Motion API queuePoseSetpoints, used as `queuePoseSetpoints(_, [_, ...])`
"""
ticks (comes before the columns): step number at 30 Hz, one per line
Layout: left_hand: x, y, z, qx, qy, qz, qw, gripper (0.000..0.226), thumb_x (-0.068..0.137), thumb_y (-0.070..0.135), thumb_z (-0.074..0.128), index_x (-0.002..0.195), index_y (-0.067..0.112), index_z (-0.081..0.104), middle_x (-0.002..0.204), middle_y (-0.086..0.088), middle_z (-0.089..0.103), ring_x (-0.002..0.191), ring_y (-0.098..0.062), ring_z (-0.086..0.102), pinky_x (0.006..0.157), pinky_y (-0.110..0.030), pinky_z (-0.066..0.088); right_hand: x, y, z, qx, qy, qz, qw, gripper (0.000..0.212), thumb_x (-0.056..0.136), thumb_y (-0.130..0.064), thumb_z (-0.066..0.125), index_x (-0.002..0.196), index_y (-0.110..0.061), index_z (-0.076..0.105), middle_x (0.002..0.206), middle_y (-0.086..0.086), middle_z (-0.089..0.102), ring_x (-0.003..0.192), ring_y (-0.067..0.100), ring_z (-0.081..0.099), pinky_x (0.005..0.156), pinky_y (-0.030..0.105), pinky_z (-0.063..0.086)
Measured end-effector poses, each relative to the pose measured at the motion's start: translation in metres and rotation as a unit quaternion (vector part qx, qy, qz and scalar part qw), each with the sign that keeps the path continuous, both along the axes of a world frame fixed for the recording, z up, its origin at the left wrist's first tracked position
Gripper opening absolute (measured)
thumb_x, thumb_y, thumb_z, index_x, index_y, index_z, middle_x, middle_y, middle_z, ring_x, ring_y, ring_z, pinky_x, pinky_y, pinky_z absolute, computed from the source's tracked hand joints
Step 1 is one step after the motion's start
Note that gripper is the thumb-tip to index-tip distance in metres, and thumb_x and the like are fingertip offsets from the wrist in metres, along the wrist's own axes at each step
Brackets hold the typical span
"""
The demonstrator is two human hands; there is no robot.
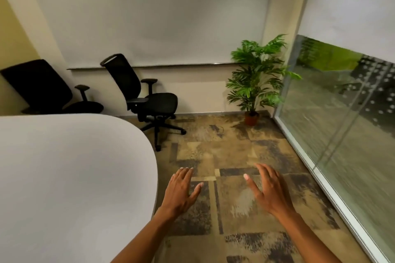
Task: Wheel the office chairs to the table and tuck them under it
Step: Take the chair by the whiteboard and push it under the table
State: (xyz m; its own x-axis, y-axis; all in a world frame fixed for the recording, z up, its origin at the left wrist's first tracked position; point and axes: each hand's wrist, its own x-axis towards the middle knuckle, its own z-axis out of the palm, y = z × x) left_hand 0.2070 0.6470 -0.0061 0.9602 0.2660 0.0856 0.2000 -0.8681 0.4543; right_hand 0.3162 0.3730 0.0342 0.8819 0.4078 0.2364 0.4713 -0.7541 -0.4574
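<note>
Head view is showing my left hand (181,190) and right hand (268,190) reaching forward over the patterned brown carpet (230,151), both spread wide and holding nothing. I am aiming for the nearer black mesh office chair with armrests (147,97), standing by the far wall just beyond the rounded white worktop (70,177); a second black chair (42,89) is sitting behind the worktop's far edge. I would be gripping the backrest top and steering (castors may swivel on carpet). Nearby, a potted green palm (256,79) and the glass wall (342,126) are narrowing the path.
</note>
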Motion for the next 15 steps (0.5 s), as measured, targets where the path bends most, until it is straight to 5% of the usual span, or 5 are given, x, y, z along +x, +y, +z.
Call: queuePoseSetpoints(15, [0.268, 0.145, -0.034, 0.007, -0.009, 0.108, 0.994, 0.07, 0.1, 0.059, 0.04, 0.154, 0.015, 0.034, 0.16, -0.007, 0.036, 0.151, -0.023, 0.027, 0.125, -0.04, 0.023, 0.308, 0.21, -0.007, -0.026, -0.031, 0.143, 0.989, 0.078, 0.091, -0.074, 0.028, 0.14, -0.019, 0.051, 0.139, 0.001, 0.055, 0.128, 0.02, 0.049, 0.11, 0.04, 0.037])
